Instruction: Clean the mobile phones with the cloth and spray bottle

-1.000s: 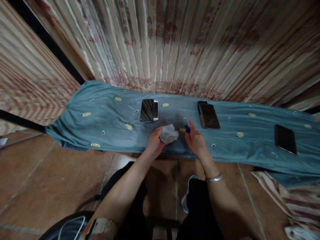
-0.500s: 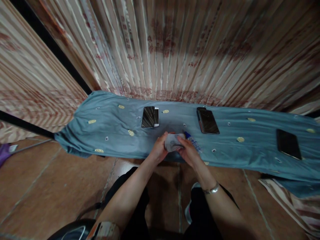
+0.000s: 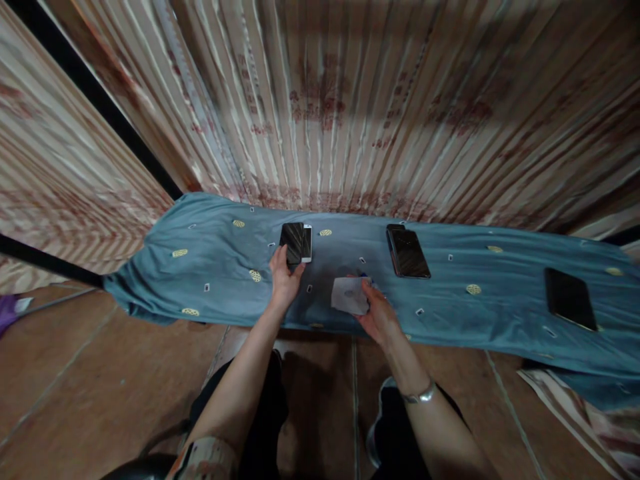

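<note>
My left hand (image 3: 285,283) is closed about the near end of a black smartphone (image 3: 292,239), thumb at its lower right corner and fingers along the left side. The phone rests partly over a white smartphone (image 3: 307,243), whose right strip shows. My right hand (image 3: 380,310) pinches a grey cloth (image 3: 348,295), held spread out above the near side of the covered surface. Behind the right hand, a small bottle's blue cap (image 3: 364,275) peeks out; its body is mostly hidden.
A blue-green cloth (image 3: 225,293) covers the long narrow surface. Right of centre lie two stacked dark devices (image 3: 413,253); a black tablet-like device (image 3: 570,298) lies further right. A pleated curtain (image 3: 320,133) hangs behind, and dark poles (image 3: 50,260) stand at left.
My left hand has let go of the grey cloth and moved left to the black smartphone. The right hand keeps the cloth, which now hangs flatter and wider.
</note>
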The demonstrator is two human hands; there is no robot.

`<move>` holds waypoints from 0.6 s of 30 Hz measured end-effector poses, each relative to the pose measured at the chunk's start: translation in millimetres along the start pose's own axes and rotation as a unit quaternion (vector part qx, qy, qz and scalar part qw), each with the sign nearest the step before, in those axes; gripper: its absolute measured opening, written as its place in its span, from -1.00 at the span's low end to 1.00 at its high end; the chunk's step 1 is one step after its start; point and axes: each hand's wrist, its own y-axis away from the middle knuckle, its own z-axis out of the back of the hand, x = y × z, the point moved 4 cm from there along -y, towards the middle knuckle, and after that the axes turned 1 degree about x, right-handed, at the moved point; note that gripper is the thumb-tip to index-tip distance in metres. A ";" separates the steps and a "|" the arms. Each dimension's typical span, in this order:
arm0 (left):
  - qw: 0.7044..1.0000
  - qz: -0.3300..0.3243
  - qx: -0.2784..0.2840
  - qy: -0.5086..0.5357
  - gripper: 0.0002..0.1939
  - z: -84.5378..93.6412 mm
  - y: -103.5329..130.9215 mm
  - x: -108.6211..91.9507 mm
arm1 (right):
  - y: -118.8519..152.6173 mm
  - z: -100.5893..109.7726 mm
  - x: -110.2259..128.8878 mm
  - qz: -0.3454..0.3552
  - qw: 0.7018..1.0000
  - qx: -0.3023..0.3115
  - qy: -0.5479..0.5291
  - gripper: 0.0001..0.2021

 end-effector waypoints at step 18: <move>0.985 0.041 -0.009 -0.165 -0.04 -11.8 -35.9 18.0 | -6.9 -10.5 7.8 -0.027 0.999 0.026 0.006 -0.57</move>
